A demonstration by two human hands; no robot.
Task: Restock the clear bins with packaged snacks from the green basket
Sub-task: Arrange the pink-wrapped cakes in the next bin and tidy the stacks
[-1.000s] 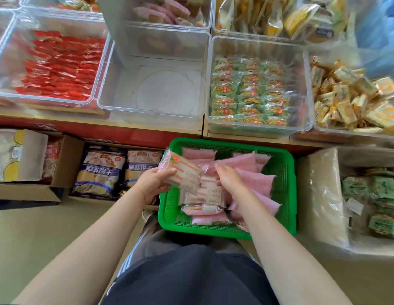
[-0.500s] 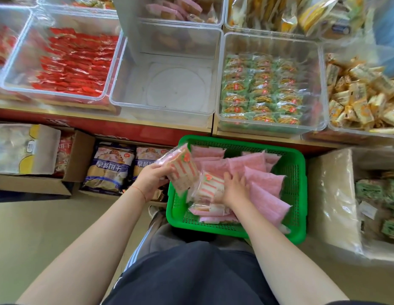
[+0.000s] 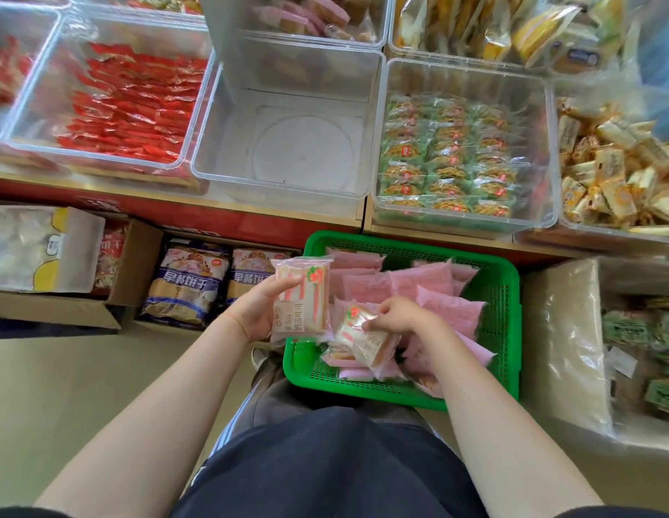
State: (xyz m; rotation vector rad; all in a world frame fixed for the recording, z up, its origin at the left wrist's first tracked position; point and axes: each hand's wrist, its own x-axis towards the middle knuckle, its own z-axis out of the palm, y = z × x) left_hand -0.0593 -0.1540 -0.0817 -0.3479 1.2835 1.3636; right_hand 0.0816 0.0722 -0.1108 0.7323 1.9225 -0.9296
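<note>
A green basket [image 3: 501, 330] rests on my lap, filled with several pink snack packets [image 3: 422, 284]. My left hand [image 3: 260, 306] holds a pink-and-white packet [image 3: 301, 299] upright at the basket's left rim. My right hand [image 3: 403, 317] pinches a second packet [image 3: 362, 336] just above the pile inside the basket. Straight ahead on the shelf stands an empty clear bin [image 3: 288, 143].
Clear bins flank the empty one: red packets [image 3: 127, 106] on the left, green packets [image 3: 448, 155] on the right, yellow packets [image 3: 616, 170] farther right. Cardboard boxes with blue biscuit bags [image 3: 187, 286] sit below the shelf at left. A plastic-lined box [image 3: 572, 342] stands at right.
My left hand has turned its packet upright and lifted it slightly. My right hand has closed on a second packet and raised it from the pile.
</note>
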